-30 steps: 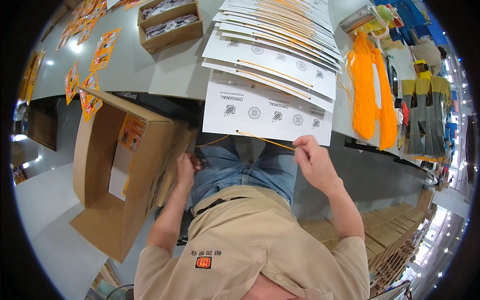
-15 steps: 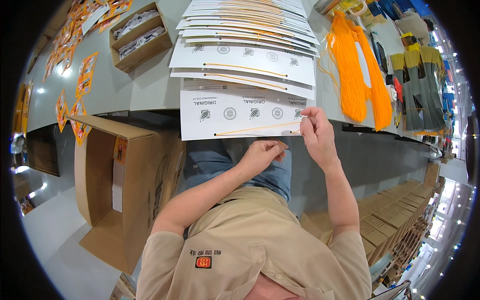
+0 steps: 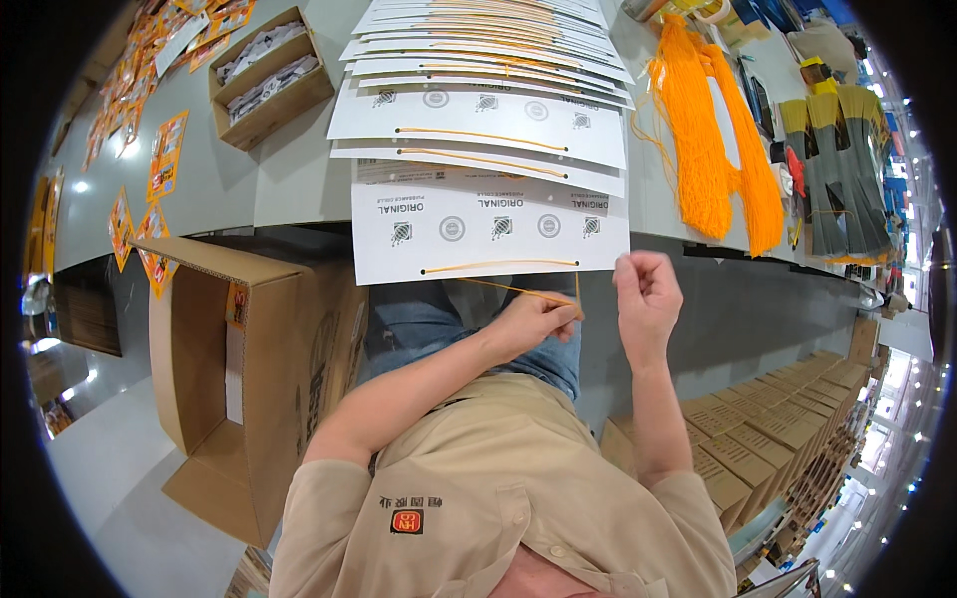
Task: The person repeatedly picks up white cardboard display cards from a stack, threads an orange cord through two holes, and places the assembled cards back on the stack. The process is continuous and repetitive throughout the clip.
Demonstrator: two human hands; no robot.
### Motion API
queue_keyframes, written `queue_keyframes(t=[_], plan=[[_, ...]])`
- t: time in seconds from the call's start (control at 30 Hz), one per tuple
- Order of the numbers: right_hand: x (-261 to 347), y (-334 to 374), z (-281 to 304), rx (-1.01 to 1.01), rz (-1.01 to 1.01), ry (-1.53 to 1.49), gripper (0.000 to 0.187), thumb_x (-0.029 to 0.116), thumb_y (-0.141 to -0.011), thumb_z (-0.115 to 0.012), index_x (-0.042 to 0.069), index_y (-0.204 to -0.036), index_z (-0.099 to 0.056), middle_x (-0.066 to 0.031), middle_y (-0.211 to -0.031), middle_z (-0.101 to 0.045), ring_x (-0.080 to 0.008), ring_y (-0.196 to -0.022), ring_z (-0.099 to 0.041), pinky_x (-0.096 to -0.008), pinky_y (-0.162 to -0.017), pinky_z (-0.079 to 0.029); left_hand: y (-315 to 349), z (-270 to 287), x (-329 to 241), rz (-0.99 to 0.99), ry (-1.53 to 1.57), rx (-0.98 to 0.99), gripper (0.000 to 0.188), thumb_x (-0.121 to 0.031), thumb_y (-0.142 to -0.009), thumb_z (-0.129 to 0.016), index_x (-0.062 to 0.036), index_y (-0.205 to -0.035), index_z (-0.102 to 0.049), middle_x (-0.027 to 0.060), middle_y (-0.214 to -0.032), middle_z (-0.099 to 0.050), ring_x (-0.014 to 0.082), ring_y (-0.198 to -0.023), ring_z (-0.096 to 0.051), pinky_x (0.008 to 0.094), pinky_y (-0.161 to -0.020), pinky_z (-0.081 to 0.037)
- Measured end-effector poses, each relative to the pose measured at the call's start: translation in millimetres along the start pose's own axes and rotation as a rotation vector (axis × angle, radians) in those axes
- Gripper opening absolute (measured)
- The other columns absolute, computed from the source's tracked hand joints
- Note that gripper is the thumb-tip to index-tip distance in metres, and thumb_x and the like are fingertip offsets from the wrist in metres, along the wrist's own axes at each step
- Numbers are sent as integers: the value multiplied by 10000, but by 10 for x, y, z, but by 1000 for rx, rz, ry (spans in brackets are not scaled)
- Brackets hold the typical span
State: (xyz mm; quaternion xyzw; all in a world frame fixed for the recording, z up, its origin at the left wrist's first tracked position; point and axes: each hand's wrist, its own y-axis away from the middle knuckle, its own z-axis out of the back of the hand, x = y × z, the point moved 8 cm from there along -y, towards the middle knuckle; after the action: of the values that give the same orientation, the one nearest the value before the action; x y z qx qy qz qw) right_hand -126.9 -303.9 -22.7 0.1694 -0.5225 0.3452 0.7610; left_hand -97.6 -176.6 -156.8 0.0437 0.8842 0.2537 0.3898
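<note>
Pinches orange cord (image 3: 498, 263) in left hand (image 3: 538, 319), just below the front white card (image 3: 469, 239).
Curls right hand (image 3: 650, 291) closed by that card's near right corner; cannot tell if holding anything. Has cord through two holes along the card's near edge, an open carton (image 3: 284, 399) near the left forearm, overlapping cards (image 3: 459, 118) hiding the front card's far edge, an orange hank (image 3: 688, 149) to the right, a divided box (image 3: 286, 116) far left.

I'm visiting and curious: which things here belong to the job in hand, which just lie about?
Seemingly in the job:
front white card, orange cord through it
left hand, gripping the cord
right hand, beside the card
orange hanks

Apparently just lying about:
grey-and-yellow bundles
divided cardboard box
</note>
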Motion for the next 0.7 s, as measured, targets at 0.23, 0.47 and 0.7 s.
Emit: queue_keyframes(t=[0.23, 0.47, 0.7], plan=[[-775, 571, -437, 180, -515, -255, 154, 146, -953, -700, 8, -933, -635, 7, -748, -626, -39, -626, -532, -212, -560, -447, 244, 328, 292, 85, 118, -87, 243, -210, -1001, -626, 22, -1046, -683, 55, -859, -680, 110, -765, -633, 241, -731, -528], [-602, 609, -627, 425, -433, -265, 91, 74, -920, -685, 1, -960, -649, -34, -850, -685, -83, -749, -622, -236, -668, -515, 296, 594, 406, 90, 277, -156, 209, -169, -1005, -609, 9, -1087, -683, 53, -914, -688, 118, -835, -658, 262, -790, -554], [-600, 549, -1106, 625, -337, 52, 127, 66, -886, -698, -7, -987, -673, -82, -888, -716, -192, -832, -680, -339, -786, -557, 452, 484, 246, -1, -73, -286, 191, -164, -964, -646, 9, -986, -725, 59, -828, -712, 116, -755, -670, 269, -735, -550]])
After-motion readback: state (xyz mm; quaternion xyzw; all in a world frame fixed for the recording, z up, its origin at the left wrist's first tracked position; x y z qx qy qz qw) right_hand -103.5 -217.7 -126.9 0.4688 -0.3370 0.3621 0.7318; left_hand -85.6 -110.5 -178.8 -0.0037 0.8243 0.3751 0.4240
